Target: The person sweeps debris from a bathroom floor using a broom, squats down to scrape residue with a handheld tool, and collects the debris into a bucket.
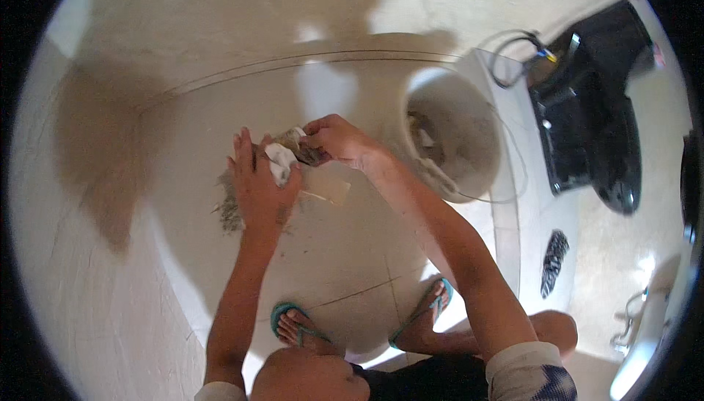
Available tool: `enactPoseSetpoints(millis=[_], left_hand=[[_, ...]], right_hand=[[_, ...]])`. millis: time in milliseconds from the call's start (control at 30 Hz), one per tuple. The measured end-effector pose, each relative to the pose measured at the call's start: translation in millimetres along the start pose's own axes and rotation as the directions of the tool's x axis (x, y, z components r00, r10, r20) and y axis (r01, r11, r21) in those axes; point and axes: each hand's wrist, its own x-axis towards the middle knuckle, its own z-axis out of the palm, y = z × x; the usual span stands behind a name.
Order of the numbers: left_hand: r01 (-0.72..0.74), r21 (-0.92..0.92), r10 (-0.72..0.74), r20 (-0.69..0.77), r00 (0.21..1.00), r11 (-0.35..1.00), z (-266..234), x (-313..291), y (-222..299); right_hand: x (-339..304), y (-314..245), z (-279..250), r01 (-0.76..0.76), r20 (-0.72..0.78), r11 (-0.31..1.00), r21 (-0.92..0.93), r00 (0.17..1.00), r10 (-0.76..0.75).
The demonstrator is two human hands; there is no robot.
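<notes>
Dirt point(229, 214) lies on the floor point(345, 243) beside the left hand point(265, 192), whose fingers spread wide; a white wad point(280, 165) sits by its thumb, gripped or not I cannot tell. The right hand point(341, 140) pinches a dirty scrap point(312, 156) just beside the wad. Rightward stands a bucket point(482, 137).

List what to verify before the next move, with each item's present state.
1. Right hand closed on the dirty clump: ok.
2. Left hand securely gripping the white crumpled piece: cannot tell; they overlap, but the grip is unclear.
3. Bucket uncovered: ok, debris shows inside.
4. Floor tiles free of dark debris: not ok, some lies beside the left hand.
5. Feet in teal sandals: ok, both.
</notes>
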Motion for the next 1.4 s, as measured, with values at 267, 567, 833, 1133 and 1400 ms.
enactPoseSetpoints(millis=[267,567,833,1133,1400], left_hand=[[-0.371,-0.219,0.373,-0.031,0.927,0.903,-5,81,163],[-0.343,-0.481,0.469,0.169,0.867,0.807,51,89,236],[0.214,-0.734,-0.324,-0.008,0.946,0.644,-27,38,-7],[0.549,0.037,-0.543,-0.103,0.833,0.835,7,-127,-79],[0.564,0.184,-0.562,-0.067,0.824,0.805,36,-121,-68]], right_hand=[[-151,-67,-139,0.053,-0.414,0.987,-0.151,0.904,-0.112],[-198,-16,-219,-0.543,-0.766,0.557,-0.629,0.558,-0.321],[-192,-65,-163,-0.412,-0.348,0.123,-0.903,0.531,-0.773],[40,-36,13,0.191,-0.139,0.443,-0.876,0.779,-0.611],[151,-4,71,0.349,0.155,0.303,-0.887,0.842,-0.516]])
